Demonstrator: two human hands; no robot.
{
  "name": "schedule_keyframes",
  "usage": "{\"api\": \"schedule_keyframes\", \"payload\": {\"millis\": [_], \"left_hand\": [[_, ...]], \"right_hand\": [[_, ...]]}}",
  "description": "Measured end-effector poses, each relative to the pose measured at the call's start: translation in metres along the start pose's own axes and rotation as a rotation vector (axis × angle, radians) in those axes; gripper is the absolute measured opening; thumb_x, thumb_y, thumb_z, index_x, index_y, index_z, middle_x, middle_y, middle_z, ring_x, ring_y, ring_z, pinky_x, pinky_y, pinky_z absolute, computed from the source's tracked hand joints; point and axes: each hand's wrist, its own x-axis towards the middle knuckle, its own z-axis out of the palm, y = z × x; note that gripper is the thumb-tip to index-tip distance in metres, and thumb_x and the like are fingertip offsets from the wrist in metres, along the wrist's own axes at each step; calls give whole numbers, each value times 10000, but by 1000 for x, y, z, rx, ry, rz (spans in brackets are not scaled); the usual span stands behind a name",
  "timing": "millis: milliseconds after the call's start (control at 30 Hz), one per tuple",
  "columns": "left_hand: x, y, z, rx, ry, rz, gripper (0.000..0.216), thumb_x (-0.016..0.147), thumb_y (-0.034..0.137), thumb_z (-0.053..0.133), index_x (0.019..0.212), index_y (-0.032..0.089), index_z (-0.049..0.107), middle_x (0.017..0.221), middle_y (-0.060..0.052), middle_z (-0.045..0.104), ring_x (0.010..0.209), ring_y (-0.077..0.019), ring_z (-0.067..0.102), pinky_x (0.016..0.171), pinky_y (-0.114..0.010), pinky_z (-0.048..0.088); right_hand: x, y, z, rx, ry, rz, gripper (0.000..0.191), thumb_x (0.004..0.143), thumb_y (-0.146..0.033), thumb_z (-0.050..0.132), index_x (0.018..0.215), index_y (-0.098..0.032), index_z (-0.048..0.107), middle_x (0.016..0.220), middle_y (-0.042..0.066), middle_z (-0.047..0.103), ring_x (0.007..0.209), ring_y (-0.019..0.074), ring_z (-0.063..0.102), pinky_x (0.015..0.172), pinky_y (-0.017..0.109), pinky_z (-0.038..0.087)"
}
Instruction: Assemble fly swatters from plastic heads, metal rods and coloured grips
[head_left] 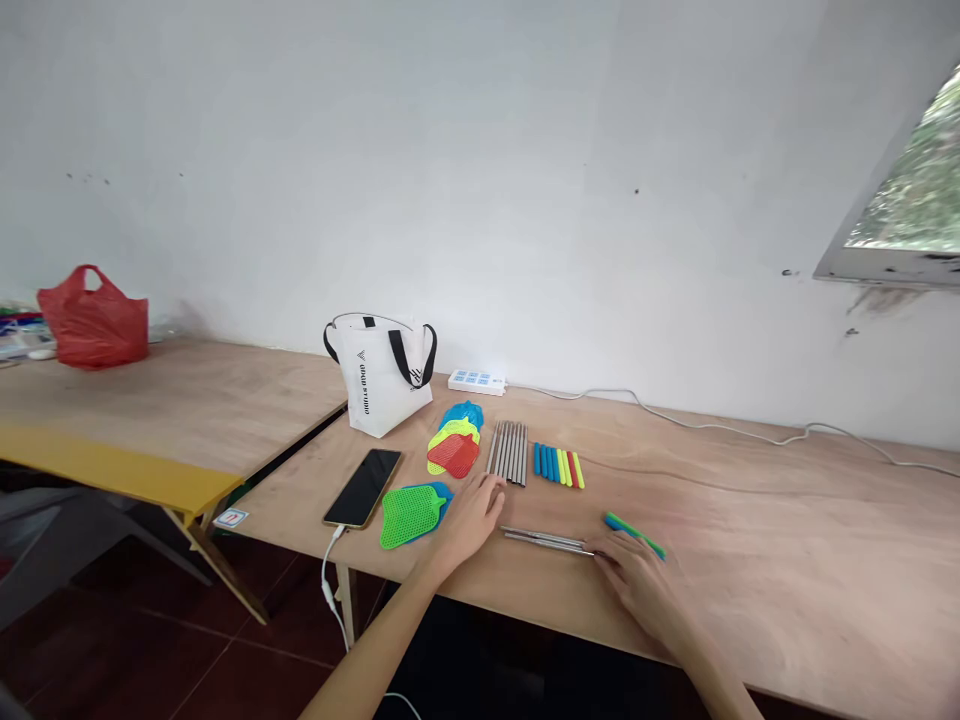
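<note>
My left hand (471,517) lies flat on the wooden table (750,560), fingers stretched toward a row of metal rods (510,452), beside a green and a blue mesh swatter head (411,512). My right hand (637,580) rests on the table with its fingers curled at the end of two loose metal rods (544,540). A green handle (634,534) lies just beyond its fingers. More swatter heads in blue, yellow and red (454,440) are stacked behind. Coloured handles (559,466) lie in a row to the right of the rods.
A phone (364,487) with a white cable lies at the left. A white tote bag (382,375) stands behind it, a power strip (477,380) by the wall. A second table (150,410) at the left carries a red plastic bag (94,320).
</note>
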Motion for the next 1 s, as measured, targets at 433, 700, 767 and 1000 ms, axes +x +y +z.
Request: {"api": "schedule_keyframes", "payload": {"millis": [433, 700, 767, 1000], "left_hand": [[-19, 7, 19, 25, -126, 158, 190, 961, 424, 651, 1038, 251, 662, 1114, -11, 635, 1086, -222, 569, 941, -359, 421], [-22, 15, 16, 64, -131, 189, 146, 990, 382, 605, 1040, 246, 622, 1090, -9, 639, 1065, -220, 570, 921, -351, 420], [-22, 15, 18, 90, -119, 210, 98, 1002, 334, 578, 1008, 241, 608, 1060, -4, 639, 1027, -210, 573, 940, -357, 410], [-22, 14, 20, 138, -106, 190, 152, 975, 384, 590, 1051, 259, 628, 1107, -18, 618, 1058, -237, 557, 964, -390, 398]], "right_hand": [[25, -45, 24, 156, -51, -92, 330, 1019, -270, 414, 1132, -299, 723, 1131, 46, 744, 1067, 235, 665, 947, 404, 509], [23, -45, 22, 156, -65, -84, 327, 1028, -295, 397, 1147, -286, 700, 1173, 62, 724, 1105, 238, 645, 969, 430, 503], [23, -46, 22, 144, -71, -89, 334, 1032, -291, 391, 1188, -299, 686, 1201, 57, 713, 1123, 232, 637, 978, 431, 499], [25, -40, 28, 3, 77, -73, 316, 1014, -313, 416, 1191, -318, 677, 1320, 50, 646, 1220, 241, 590, 1029, 446, 475]]}}
